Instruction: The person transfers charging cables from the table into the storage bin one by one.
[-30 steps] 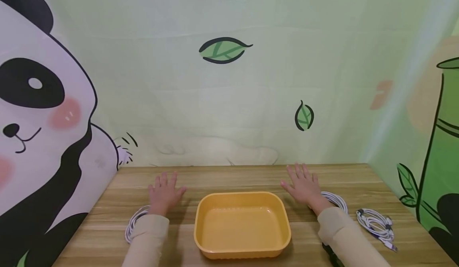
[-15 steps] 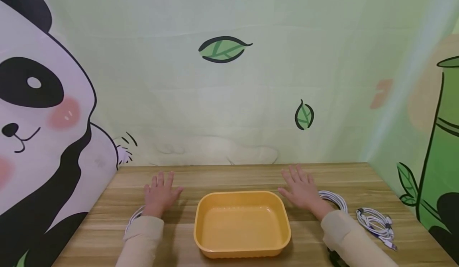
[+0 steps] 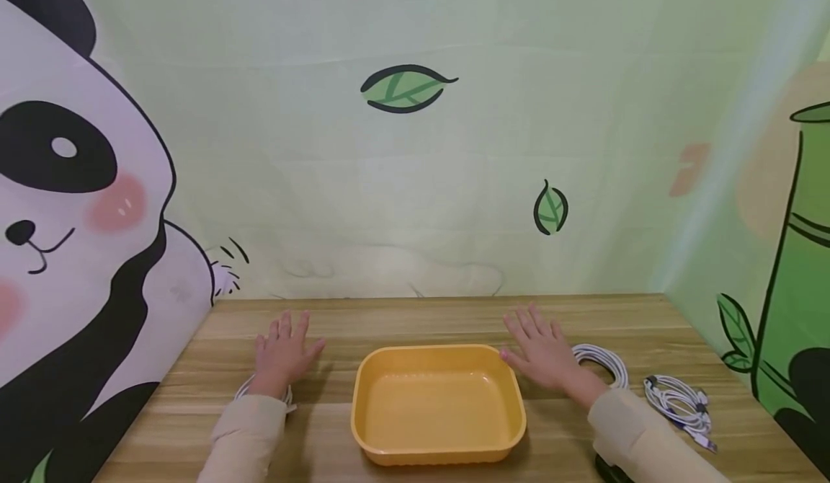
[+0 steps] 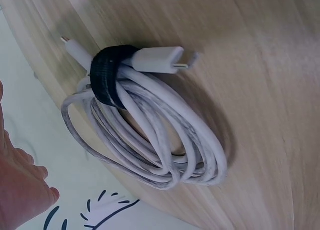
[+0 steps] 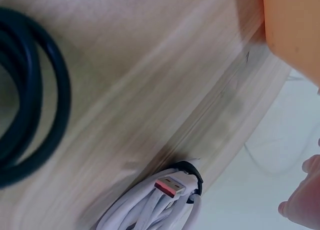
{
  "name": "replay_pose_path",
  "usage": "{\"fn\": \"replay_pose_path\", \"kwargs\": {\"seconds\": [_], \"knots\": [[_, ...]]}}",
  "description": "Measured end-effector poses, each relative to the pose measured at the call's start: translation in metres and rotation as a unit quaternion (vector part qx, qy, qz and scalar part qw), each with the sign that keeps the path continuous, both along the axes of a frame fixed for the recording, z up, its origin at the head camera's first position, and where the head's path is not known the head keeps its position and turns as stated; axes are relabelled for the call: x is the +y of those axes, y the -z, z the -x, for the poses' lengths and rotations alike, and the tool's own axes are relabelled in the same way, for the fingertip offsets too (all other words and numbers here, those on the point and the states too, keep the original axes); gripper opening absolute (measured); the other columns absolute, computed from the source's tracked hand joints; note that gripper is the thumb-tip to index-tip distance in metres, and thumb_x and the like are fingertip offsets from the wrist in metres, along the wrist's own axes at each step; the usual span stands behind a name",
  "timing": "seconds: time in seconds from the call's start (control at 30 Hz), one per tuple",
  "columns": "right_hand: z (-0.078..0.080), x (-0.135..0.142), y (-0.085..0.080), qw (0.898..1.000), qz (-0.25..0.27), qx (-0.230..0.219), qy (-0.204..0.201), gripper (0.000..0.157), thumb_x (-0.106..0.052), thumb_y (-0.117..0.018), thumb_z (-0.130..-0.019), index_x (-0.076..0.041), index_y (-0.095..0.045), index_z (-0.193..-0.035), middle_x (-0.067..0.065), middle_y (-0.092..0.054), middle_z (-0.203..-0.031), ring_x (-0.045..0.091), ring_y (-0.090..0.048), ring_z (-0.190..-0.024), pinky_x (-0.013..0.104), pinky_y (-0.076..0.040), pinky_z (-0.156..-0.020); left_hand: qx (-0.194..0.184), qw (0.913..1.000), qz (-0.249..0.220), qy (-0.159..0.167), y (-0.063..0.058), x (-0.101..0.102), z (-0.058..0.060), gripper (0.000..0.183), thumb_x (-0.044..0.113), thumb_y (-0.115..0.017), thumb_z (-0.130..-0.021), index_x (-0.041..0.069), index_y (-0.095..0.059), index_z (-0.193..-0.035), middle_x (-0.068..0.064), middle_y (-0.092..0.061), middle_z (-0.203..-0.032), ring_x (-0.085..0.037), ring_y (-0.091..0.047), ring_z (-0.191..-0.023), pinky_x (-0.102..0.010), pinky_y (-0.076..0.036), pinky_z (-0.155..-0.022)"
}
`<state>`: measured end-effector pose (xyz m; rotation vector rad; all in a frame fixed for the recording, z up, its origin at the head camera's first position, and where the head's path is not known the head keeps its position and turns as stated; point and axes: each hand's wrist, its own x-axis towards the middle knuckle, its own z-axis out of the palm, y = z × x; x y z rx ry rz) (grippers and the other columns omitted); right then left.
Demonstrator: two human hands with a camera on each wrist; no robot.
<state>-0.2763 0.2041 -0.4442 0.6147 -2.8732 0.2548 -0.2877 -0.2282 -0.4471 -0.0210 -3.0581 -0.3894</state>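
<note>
hands spread, fingers straight, either side of yellow tray, nr wht cables

Wood-grain table: yellow tray, three white cable coils, black cable coil.

Glossy, smooth plastic for the yellow tray, matt plastic-looking white cables, wood-grained tabletop.

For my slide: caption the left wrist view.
A black strap binds a coiled white cable, left hand at frame edge.
</note>
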Motion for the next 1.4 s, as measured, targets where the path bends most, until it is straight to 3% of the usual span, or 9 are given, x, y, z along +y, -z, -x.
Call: {"fn": "replay_pose_path", "kwargs": {"seconds": [0.37,0.63,0.97,1.4], "knots": [[-0.011,-0.001,-0.002,1.0,0.014,0.019,-0.018,0.06,-0.04,-0.049,-0.087,-0.007,-0.035,-0.135,0.019,-0.029,-0.14,0.038,-0.019,-0.131,0.064,-0.021,-0.096,0.011,0.9999,0.01,0.007,0.007,-0.014,-0.005,0.069,0.05,-0.036,-0.089,0.008,-0.019,-0.14,-0.03,-0.009,-0.142,-0.05,-0.012,-0.126,-0.065,-0.011,-0.098],[-0.019,-0.003,-0.005,1.0,0.019,0.006,-0.022,0.06,-0.038,-0.052,-0.086,-0.007,-0.035,-0.135,0.019,-0.032,-0.138,0.038,-0.021,-0.13,0.065,-0.022,-0.095,0.007,0.9999,0.01,0.01,0.002,-0.018,-0.011,0.075,0.059,-0.029,-0.087,0.007,-0.017,-0.141,-0.03,-0.009,-0.141,-0.05,-0.011,-0.126,-0.066,-0.008,-0.098],[-0.026,-0.002,-0.006,0.999,0.027,0.002,-0.031,0.058,-0.035,-0.053,-0.085,-0.005,-0.038,-0.132,0.019,-0.034,-0.138,0.039,-0.025,-0.129,0.062,-0.027,-0.094,0.018,0.9998,-0.004,0.01,0.003,-0.022,-0.018,0.075,0.058,-0.031,-0.087,0.005,-0.022,-0.139,-0.031,-0.013,-0.14,-0.05,-0.014,-0.125,-0.066,-0.01,-0.098],[-0.031,0.001,-0.008,0.996,0.062,-0.056,-0.042,0.057,-0.035,-0.051,-0.087,-0.006,-0.037,-0.134,0.021,-0.033,-0.138,0.04,-0.025,-0.128,0.065,-0.026,-0.092,0.008,0.9998,0.003,0.016,0.006,-0.029,-0.019,0.074,0.058,-0.028,-0.087,0.007,-0.019,-0.14,-0.032,-0.011,-0.14,-0.052,-0.013,-0.125,-0.068,-0.01,-0.096]]}}
